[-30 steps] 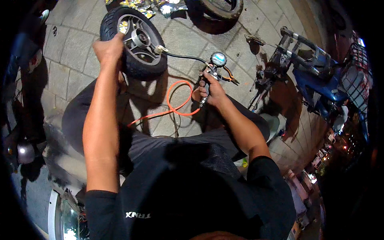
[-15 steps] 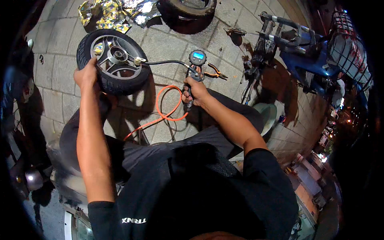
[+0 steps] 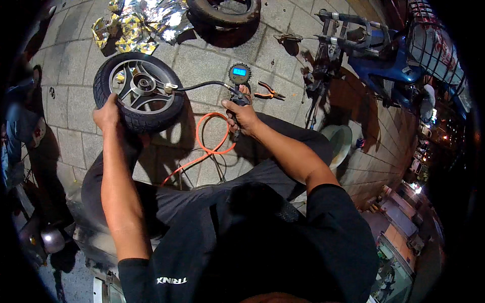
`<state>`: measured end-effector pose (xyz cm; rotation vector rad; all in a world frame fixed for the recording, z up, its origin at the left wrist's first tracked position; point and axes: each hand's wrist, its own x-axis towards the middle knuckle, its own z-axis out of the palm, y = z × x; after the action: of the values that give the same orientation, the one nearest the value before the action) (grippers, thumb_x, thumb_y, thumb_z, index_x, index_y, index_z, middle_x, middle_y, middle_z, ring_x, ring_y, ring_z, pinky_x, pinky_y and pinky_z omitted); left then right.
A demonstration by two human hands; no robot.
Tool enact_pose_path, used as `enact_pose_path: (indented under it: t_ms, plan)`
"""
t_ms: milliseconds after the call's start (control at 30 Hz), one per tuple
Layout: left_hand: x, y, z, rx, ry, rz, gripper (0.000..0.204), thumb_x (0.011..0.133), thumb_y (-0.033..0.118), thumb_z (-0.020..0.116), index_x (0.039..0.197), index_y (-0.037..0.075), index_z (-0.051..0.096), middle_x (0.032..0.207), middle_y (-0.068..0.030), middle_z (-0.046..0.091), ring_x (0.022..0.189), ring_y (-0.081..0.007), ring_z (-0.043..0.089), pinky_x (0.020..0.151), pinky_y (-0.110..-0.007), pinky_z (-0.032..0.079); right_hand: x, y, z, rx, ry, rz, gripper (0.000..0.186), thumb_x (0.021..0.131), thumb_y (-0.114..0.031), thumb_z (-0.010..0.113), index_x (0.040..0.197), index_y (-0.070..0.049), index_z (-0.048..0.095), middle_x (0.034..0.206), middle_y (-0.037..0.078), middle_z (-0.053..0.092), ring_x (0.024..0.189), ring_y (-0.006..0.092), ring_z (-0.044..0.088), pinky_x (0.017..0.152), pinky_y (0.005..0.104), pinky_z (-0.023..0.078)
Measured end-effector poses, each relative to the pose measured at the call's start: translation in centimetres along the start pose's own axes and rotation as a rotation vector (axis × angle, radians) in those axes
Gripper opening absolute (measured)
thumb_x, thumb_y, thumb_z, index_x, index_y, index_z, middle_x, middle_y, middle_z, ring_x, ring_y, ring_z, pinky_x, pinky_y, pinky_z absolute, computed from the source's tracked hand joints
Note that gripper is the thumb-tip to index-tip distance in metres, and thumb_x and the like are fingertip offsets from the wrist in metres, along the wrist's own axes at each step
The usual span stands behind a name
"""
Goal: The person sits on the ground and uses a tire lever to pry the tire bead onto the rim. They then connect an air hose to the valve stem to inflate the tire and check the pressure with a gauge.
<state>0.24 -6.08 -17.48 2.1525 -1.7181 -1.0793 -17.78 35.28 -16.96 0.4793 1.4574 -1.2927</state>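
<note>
My left hand [image 3: 107, 115] grips the near left edge of a small wheel [image 3: 151, 121], which has a black tire and a grey spoked rim. The wheel is tilted up off the paving. In my right hand [image 3: 242, 115] is a tire inflator with a round digital gauge [image 3: 239, 73], its screen lit blue. A short black hose [image 3: 207, 84] runs from the inflator to a pale chuck [image 3: 170, 87] at the rim's right side. From the handle's lower end an orange air hose [image 3: 198, 134] loops and trails toward my legs.
Orange-handled pliers [image 3: 269, 91] lie right of the gauge. Crumpled foil wrapping [image 3: 146, 25] and a loose tire [image 3: 225, 17] lie at the far side. A blue vehicle [image 3: 386, 65] with its fork exposed stands at the right. A pale basin [image 3: 337, 144] is beside my right knee.
The whole view has shifted slightly, so the floor things sit a little differently. Both hands keep their holds on the wheel and inflator, and the hose is still joined to the wheel.
</note>
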Motion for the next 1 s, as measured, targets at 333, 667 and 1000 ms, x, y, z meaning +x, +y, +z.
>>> enact_pose_path:
  t_ms: [333,667,1000]
  plan:
    - [-2.8,2.5,-0.2,-0.083,-0.020,-0.103,0.089,0.072,0.031,0.089,0.135,-0.021,0.054,0.130,-0.0323,0.067,0.116,-0.0388,0.069,0.102,-0.043,0.053,0.6,0.5,-0.7,0.033,0.007,0.038,0.032,0.093,-0.035,0.080,0.084,-0.013,0.058,0.065,0.000,0.058,0.046,0.0129,0.056,0.038,0.0290,0.042]
    - [-2.3,1.5,0.0,-0.131,-0.026,-0.061,0.085,0.071,0.029,0.089,0.128,-0.024,0.056,0.126,-0.0327,0.068,0.111,-0.0375,0.071,0.096,-0.043,0.055,1.6,0.7,-1.0,0.124,0.006,0.096,0.031,0.092,-0.033,0.083,0.097,-0.010,0.062,0.070,0.003,0.058,0.054,0.0157,0.061,0.040,0.0312,0.046]
    - [-7.5,6.1,0.1,0.038,0.009,0.028,0.100,0.073,0.039,0.086,0.144,-0.015,0.041,0.140,-0.0362,0.057,0.133,-0.0454,0.058,0.116,-0.049,0.040,13.9,5.8,-5.5,-1.083,0.259,0.190,0.106,0.088,-0.069,0.066,0.155,0.009,0.043,0.160,0.031,0.042,0.147,0.0407,0.045,0.121,0.0474,0.034]
